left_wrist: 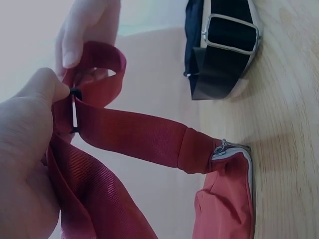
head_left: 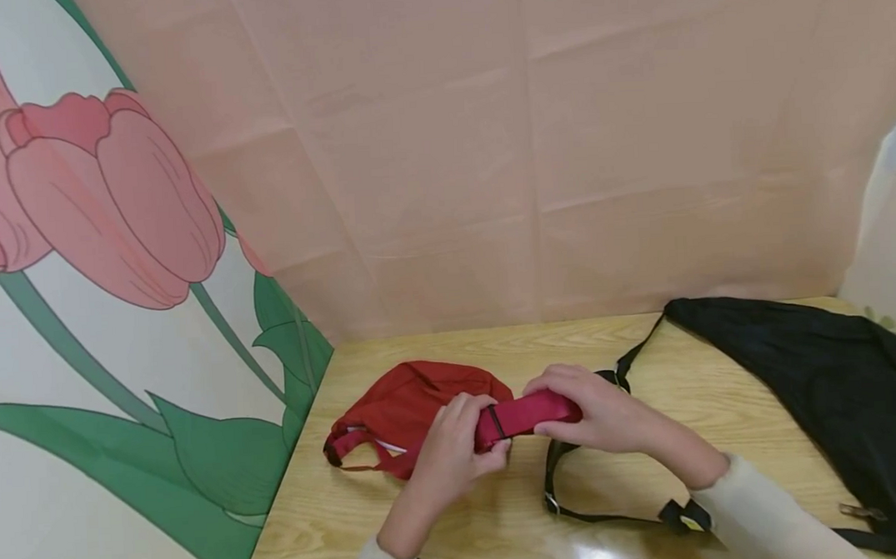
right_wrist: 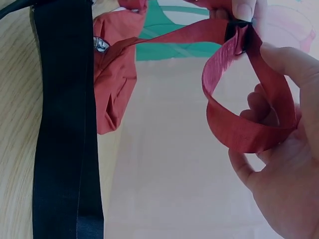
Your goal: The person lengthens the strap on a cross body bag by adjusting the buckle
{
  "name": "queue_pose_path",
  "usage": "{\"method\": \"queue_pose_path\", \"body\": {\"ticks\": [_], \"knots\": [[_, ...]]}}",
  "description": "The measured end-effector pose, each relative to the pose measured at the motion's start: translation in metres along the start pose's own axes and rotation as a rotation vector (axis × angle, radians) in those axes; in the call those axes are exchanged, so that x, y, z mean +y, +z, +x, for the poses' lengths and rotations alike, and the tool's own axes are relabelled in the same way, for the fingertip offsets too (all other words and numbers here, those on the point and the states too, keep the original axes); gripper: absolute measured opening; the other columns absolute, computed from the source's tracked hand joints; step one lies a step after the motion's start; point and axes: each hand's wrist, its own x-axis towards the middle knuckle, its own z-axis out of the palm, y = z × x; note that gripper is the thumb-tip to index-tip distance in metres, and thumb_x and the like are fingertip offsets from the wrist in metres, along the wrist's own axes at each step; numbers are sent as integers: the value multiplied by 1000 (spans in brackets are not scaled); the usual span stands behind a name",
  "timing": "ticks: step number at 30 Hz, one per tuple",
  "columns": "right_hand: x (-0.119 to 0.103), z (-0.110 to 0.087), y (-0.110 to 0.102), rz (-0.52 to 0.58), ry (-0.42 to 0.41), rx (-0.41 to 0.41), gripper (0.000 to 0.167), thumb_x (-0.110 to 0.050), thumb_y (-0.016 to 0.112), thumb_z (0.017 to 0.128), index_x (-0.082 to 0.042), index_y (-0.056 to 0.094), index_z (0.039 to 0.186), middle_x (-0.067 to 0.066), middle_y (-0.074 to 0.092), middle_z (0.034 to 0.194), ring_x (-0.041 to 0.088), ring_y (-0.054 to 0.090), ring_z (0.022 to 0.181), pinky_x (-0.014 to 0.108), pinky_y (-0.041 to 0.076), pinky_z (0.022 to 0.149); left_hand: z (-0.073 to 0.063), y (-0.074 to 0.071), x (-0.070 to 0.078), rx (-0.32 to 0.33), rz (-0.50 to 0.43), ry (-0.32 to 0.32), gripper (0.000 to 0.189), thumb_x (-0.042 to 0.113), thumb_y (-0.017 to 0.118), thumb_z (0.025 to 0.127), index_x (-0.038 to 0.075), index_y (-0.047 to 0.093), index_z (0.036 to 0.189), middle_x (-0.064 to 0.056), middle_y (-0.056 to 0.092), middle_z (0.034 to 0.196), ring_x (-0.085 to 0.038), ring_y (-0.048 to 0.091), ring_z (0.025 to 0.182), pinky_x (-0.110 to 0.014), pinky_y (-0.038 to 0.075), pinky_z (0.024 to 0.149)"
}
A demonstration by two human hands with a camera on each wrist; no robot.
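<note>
A red bag (head_left: pixel 415 393) lies on the table, its red webbing strap (head_left: pixel 532 411) lifted between both hands. My left hand (head_left: pixel 449 446) pinches the strap at a black slider buckle (left_wrist: pixel 75 110), thumb on its edge. My right hand (head_left: pixel 592 408) holds the looped end of the strap, fingers curled around and inside the loop, as the right wrist view shows. From the buckle, one length of the strap runs down to the bag's corner beside a zipper pull (left_wrist: pixel 230 145).
A black bag (head_left: pixel 820 380) covers the table's right side. Its black strap (head_left: pixel 550 479) with a metal buckle (left_wrist: pixel 232 34) curves over the wooden table (head_left: pixel 309 536), below my right hand. A pink sheet (head_left: pixel 443 163) hangs behind, and a tulip-printed panel (head_left: pixel 115 211) stands at left.
</note>
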Motion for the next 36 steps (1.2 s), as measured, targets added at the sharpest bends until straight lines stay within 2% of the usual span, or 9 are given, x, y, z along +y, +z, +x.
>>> {"method": "queue_pose_path", "body": {"ticks": [4, 12, 19, 24, 30, 36], "knots": [[-1, 1, 1, -33, -8, -21, 35, -30, 80, 89, -21, 66, 120, -16, 62, 104, 7, 52, 93, 28, 48, 74, 1, 2, 0, -6, 2, 13, 50, 24, 79, 81, 9, 59, 124, 0, 60, 104, -10, 50, 87, -29, 45, 76], [-7, 8, 8, -150, -65, -17, 37, -28, 84, 84, -19, 69, 117, -14, 65, 106, 7, 57, 99, 43, 47, 92, 2, 3, 0, -8, 0, 34, 49, 24, 79, 81, 9, 59, 124, 0, 60, 104, -10, 51, 87, -29, 46, 77], [-1, 2, 3, -137, -15, -14, 33, -38, 79, 89, -23, 69, 116, -16, 63, 103, 6, 54, 95, 33, 49, 79, 2, 2, -1, 12, -9, 32, 48, 23, 79, 81, 8, 59, 122, 0, 60, 102, -10, 51, 87, -29, 46, 77], [-1, 5, 4, -123, -37, -26, 35, -31, 82, 87, -21, 68, 118, -14, 64, 105, 8, 54, 96, 31, 50, 78, 3, 3, 0, 6, -5, 34, 48, 24, 78, 82, 8, 58, 122, 0, 60, 101, -10, 50, 86, -28, 46, 76], [-5, 9, 13, -193, -109, -9, 38, -25, 85, 83, -18, 69, 117, -11, 66, 104, 9, 57, 96, 40, 49, 85, 3, 4, 2, -9, 1, 39, 47, 24, 78, 81, 8, 59, 122, 0, 60, 103, -10, 51, 87, -27, 46, 77], [-5, 8, 10, -182, -92, -15, 35, -27, 84, 85, -18, 69, 115, -11, 65, 103, 7, 56, 93, 36, 51, 81, 1, 5, 0, 10, 17, 46, 47, 25, 78, 81, 9, 59, 121, 1, 60, 102, -10, 52, 87, -27, 46, 78]]}}
